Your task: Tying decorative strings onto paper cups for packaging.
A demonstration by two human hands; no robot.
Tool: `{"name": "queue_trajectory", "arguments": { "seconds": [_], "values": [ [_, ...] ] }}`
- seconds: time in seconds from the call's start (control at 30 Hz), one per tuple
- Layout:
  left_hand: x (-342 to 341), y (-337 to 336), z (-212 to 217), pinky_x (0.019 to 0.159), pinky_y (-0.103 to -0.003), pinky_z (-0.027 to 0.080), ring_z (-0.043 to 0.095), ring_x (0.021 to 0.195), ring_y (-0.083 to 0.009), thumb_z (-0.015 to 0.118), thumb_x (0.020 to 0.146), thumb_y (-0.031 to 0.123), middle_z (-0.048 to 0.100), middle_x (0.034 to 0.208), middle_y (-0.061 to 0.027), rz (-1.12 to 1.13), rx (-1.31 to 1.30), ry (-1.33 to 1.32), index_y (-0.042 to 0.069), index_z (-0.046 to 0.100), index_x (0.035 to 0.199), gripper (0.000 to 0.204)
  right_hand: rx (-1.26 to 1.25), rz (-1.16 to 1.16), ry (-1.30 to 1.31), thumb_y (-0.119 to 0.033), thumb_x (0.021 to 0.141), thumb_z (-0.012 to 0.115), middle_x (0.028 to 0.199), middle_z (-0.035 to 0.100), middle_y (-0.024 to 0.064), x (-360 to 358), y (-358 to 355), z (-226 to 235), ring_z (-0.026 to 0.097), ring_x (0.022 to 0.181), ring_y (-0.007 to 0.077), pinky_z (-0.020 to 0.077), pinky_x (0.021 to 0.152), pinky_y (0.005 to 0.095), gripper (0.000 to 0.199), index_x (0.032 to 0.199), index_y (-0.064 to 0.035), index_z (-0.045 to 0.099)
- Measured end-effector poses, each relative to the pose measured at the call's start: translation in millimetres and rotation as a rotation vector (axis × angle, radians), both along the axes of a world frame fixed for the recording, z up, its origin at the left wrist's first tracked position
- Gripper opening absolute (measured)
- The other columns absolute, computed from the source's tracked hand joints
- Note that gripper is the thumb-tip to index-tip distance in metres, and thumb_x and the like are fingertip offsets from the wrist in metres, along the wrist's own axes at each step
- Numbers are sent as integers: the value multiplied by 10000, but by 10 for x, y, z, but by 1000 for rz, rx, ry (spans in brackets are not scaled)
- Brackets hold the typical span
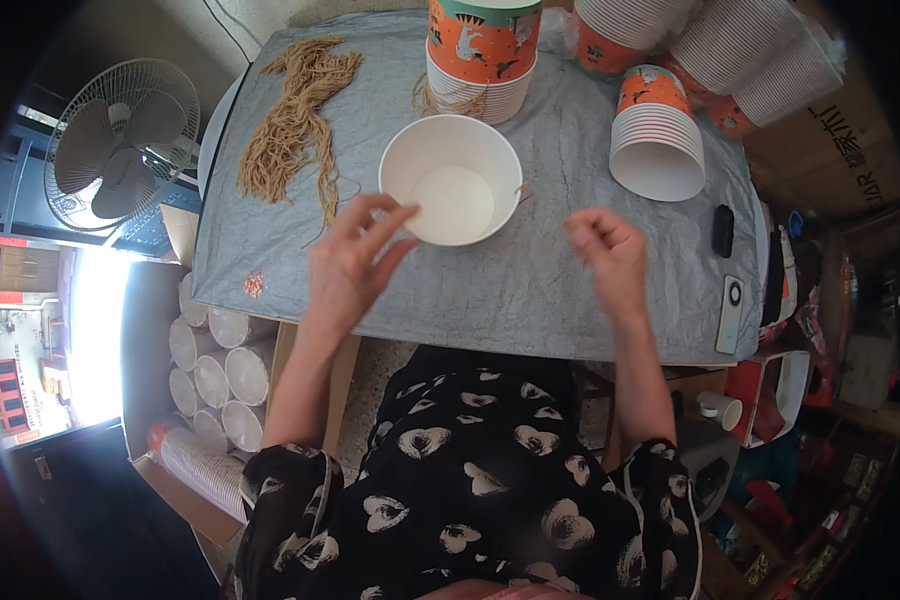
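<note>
A white paper bucket (451, 190) stands mouth up in front of me, its inside bare. A short bit of tan cord (524, 190) pokes out at its right rim. My left hand (355, 260) is at the bucket's lower left rim, thumb and fingers apart; whether a fingertip touches the rim I cannot tell. To the right of the bucket, my right hand (610, 255) hovers over the cloth, fingers curled and pinched together. Whatever may be between those fingertips is too small to make out. At the back left lies a bundle of tan cords (292, 120).
Behind the bucket rises a stack of orange-printed paper buckets (482, 50) with loose cord beside it. More nested buckets (658, 150) lie at the right. A black object (722, 231) and a pale remote-like device (731, 314) rest near the right edge. A fan (122, 145) stands left.
</note>
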State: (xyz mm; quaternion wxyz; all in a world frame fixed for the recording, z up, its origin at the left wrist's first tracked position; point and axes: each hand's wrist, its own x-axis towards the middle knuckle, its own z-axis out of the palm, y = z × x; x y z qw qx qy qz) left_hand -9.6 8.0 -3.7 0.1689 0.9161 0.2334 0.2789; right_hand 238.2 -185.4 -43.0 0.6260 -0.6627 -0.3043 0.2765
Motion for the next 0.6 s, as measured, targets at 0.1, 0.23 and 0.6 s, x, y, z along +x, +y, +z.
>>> {"name": "queue_trajectory", "arguments": {
  "seconds": [0.1,0.23,0.6],
  "values": [
    [21,145,-103,612,-320,549,650,741,-175,821,761,112,624,1131,-2,-11,94,20,119,727,992,250,49,-166,-247,-82,960,661,828,621,-57,335,241,368,528,747,17,449,668,195,87,966,-4,699],
    [175,-196,-190,612,-331,564,704,786,-184,790,815,181,628,1150,17,-166,25,69,134,715,964,174,304,-89,-268,-99,971,657,802,607,-48,183,821,770,510,696,25,426,626,196,110,995,3,689],
    [-85,114,-110,780,-363,575,683,974,-256,787,781,135,666,1145,-28,-205,-26,109,79,705,1032,270,-81,419,-78,-104,972,632,750,613,-21,-571,870,151,549,666,43,467,615,222,137,889,4,645]
  ]
}}
